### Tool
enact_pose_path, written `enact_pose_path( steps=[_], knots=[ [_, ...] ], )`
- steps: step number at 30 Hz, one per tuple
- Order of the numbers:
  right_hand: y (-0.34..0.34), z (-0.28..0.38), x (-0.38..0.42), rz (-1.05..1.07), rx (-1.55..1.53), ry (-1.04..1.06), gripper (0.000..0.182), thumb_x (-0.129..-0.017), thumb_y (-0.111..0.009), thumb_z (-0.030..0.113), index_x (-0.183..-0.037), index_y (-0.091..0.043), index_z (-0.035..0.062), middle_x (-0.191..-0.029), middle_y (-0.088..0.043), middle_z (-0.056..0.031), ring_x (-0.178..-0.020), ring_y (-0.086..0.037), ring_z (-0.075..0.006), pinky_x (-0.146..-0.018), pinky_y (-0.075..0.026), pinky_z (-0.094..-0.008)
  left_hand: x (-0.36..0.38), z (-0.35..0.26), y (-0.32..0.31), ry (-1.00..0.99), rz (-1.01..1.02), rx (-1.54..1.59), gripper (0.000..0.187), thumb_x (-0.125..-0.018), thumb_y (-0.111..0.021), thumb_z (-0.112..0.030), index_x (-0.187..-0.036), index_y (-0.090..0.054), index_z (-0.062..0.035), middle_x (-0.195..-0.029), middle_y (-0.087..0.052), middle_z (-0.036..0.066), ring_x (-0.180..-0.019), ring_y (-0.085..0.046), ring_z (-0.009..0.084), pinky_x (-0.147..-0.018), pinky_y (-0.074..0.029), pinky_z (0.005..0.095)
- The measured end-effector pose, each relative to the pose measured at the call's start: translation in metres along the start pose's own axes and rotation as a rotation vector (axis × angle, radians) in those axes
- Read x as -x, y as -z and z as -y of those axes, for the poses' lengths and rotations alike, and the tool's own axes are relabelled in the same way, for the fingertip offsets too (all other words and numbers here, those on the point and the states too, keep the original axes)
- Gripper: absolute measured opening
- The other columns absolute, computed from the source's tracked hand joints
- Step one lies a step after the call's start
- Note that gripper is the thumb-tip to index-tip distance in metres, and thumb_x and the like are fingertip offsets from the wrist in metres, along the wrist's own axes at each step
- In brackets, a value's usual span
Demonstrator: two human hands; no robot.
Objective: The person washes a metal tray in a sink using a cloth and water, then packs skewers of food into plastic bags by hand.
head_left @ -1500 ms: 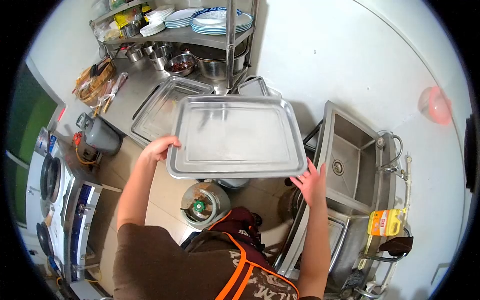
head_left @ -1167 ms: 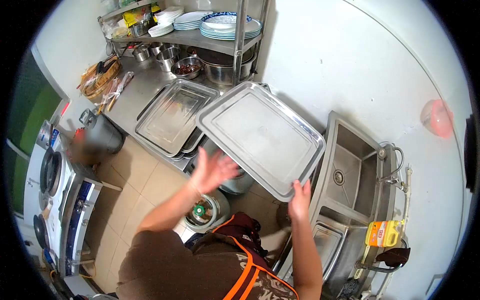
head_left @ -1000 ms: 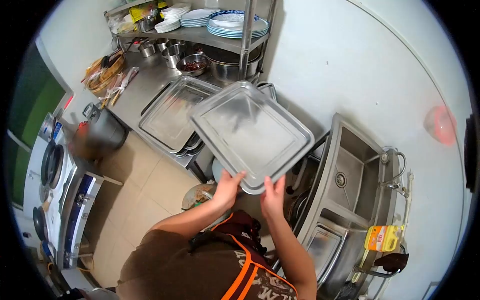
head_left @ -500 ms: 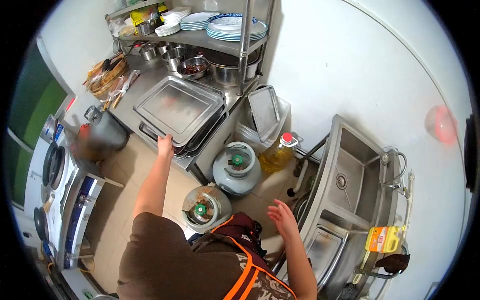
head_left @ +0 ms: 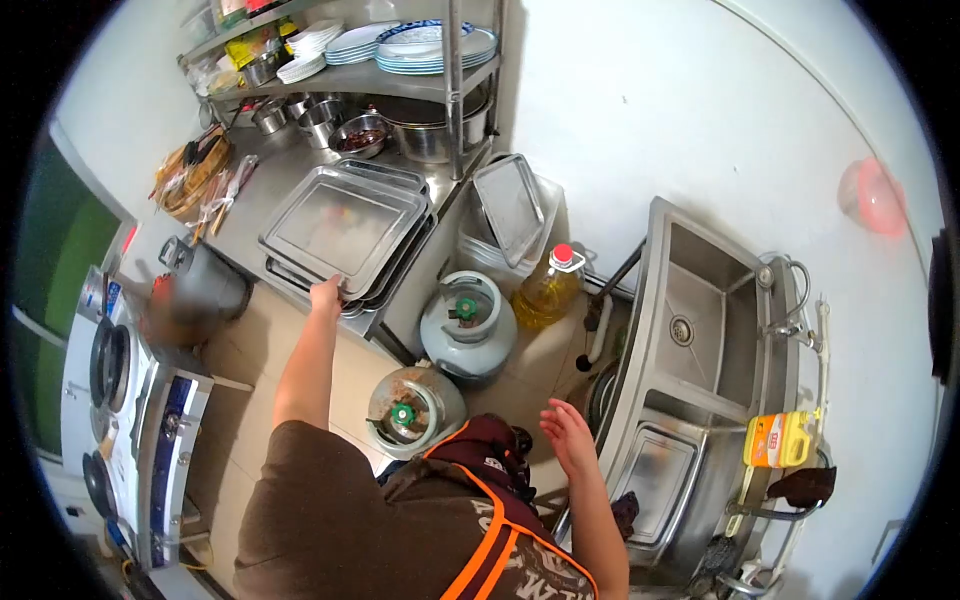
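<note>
A stack of steel trays [head_left: 340, 225] lies on the steel counter [head_left: 262, 185] at upper left. My left hand [head_left: 325, 296] reaches out and touches the near edge of the stack, fingers on the rim of the top tray. My right hand [head_left: 568, 437] hangs free at lower right, fingers spread, holding nothing, close to the front edge of the double sink [head_left: 700, 340].
Two gas cylinders [head_left: 468, 322] [head_left: 410, 405] and an oil bottle [head_left: 548, 288] stand on the floor below me. A tray [head_left: 508, 205] rests on a white tub. Shelves hold plates [head_left: 425, 42] and bowls [head_left: 360, 135]. A stove [head_left: 130, 400] is at left.
The large tray I held in both hands has gone onto the counter stack. My right hand dropped to the sink's edge; my left hand stays at the stack's rim.
</note>
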State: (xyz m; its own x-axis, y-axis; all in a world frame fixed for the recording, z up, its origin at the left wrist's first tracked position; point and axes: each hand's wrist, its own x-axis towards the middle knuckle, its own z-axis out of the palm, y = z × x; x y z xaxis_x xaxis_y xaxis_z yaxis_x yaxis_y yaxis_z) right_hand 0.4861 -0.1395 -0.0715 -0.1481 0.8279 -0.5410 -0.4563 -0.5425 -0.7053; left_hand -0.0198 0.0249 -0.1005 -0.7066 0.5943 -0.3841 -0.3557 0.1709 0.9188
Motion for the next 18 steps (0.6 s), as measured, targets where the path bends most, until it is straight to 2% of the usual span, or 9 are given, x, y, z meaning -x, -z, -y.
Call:
enact_pose_path(
  steps=[6,7,8,9,10,11,14,16,18],
  knots=[
    [0.022,-0.015,0.042,-0.179,-0.075,0.1,0.024,-0.091,-0.049,0.019,-0.109,-0.055,0.0045,-0.093,-0.061,-0.0069,-0.083,-0.058,-0.0148,-0.079,-0.047,-0.0274,-0.092,0.004,0.052,-0.129,-0.045,-0.209,0.029,-0.082,-0.057,-0.024,-0.098,-0.06,-0.0003,-0.088,-0.062,0.012,-0.067,-0.055,0.0201,-0.052,-0.045,0.0391],
    [0.022,-0.009,0.046,-0.187,-0.075,0.155,0.024,-0.091,-0.048,0.019,-0.109,-0.055,0.0045,-0.092,-0.061,-0.0068,-0.083,-0.058,-0.0144,-0.078,-0.047,-0.0269,-0.083,-0.012,0.046,-0.361,-0.1,-0.432,0.039,-0.08,-0.062,-0.025,-0.109,-0.057,0.0009,-0.089,-0.062,0.013,-0.07,-0.058,0.0218,-0.057,-0.048,0.0405],
    [0.027,-0.01,0.059,-0.235,-0.107,0.199,0.023,-0.092,-0.047,0.018,-0.108,-0.055,0.0043,-0.092,-0.061,-0.0066,-0.081,-0.058,-0.014,-0.076,-0.047,-0.0264,-0.033,-0.027,0.021,-0.743,-0.171,-0.748,0.045,-0.078,-0.063,-0.018,-0.116,-0.05,0.0015,-0.099,-0.059,0.017,-0.082,-0.057,0.0251,-0.07,-0.047,0.0417],
    [0.036,-0.012,0.071,-0.261,-0.117,0.234,0.022,-0.092,-0.047,0.018,-0.107,-0.055,0.0041,-0.091,-0.061,-0.0063,-0.08,-0.057,-0.0136,-0.074,-0.047,-0.0258,0.026,-0.045,-0.006,-1.119,-0.401,-1.061,0.054,-0.076,-0.065,-0.01,-0.124,-0.044,0.0021,-0.108,-0.056,0.022,-0.093,-0.057,0.0284,-0.083,-0.046,0.0428],
    [0.05,-0.019,0.076,-0.319,-0.164,0.254,0.022,-0.092,-0.047,0.018,-0.107,-0.055,0.0041,-0.091,-0.061,-0.0063,-0.08,-0.057,-0.0136,-0.074,-0.047,-0.0258,0.051,-0.049,-0.038,-1.113,-0.186,-0.91,0.055,-0.075,-0.063,-0.006,-0.126,-0.043,0.0012,-0.119,-0.051,0.023,-0.107,-0.05,0.0284,-0.095,-0.038,0.0402],
    [0.06,-0.028,0.087,-0.404,-0.204,0.302,0.022,-0.092,-0.047,0.017,-0.107,-0.055,0.0042,-0.091,-0.061,-0.0061,-0.08,-0.057,-0.0132,-0.073,-0.047,-0.0254,0.04,-0.037,-0.06,-1.247,0.086,-0.779,0.051,-0.078,-0.058,-0.004,-0.127,-0.043,0.0004,-0.121,-0.051,0.021,-0.108,-0.05,0.0279,-0.095,-0.038,0.0371],
    [0.095,-0.047,0.11,-0.61,-0.278,0.401,0.02,-0.092,-0.047,0.017,-0.106,-0.056,0.0057,-0.09,-0.061,-0.0049,-0.076,-0.057,-0.0117,-0.069,-0.046,-0.0237,0.169,0.009,-0.183,-0.873,1.015,-0.597,0.039,-0.084,-0.047,0.001,-0.122,-0.048,0.0003,-0.12,-0.053,0.012,-0.105,-0.052,0.0195,-0.091,-0.04,0.0308],
    [0.12,-0.055,0.131,-1.018,-0.137,0.467,0.019,-0.091,-0.048,0.015,-0.106,-0.056,0.0069,-0.088,-0.06,-0.0044,-0.072,-0.058,-0.0117,-0.065,-0.046,-0.0227,0.279,0.053,-0.239,-0.731,1.35,-0.624,0.033,-0.085,-0.051,-0.001,-0.118,-0.052,-0.0031,-0.112,-0.057,0.008,-0.1,-0.055,0.0167,-0.088,-0.043,0.0279],
    [0.166,-0.069,0.166,-1.38,-0.032,0.654,0.016,-0.09,-0.051,0.014,-0.102,-0.056,0.0064,-0.087,-0.057,-0.0033,-0.075,-0.058,-0.0112,-0.066,-0.045,-0.024,0.381,0.106,-0.283,-0.794,1.706,-0.695,0.026,-0.084,-0.056,-0.005,-0.109,-0.058,-0.0017,-0.103,-0.06,0.009,-0.093,-0.058,0.0154,-0.082,-0.046,0.0268]
  ],
)
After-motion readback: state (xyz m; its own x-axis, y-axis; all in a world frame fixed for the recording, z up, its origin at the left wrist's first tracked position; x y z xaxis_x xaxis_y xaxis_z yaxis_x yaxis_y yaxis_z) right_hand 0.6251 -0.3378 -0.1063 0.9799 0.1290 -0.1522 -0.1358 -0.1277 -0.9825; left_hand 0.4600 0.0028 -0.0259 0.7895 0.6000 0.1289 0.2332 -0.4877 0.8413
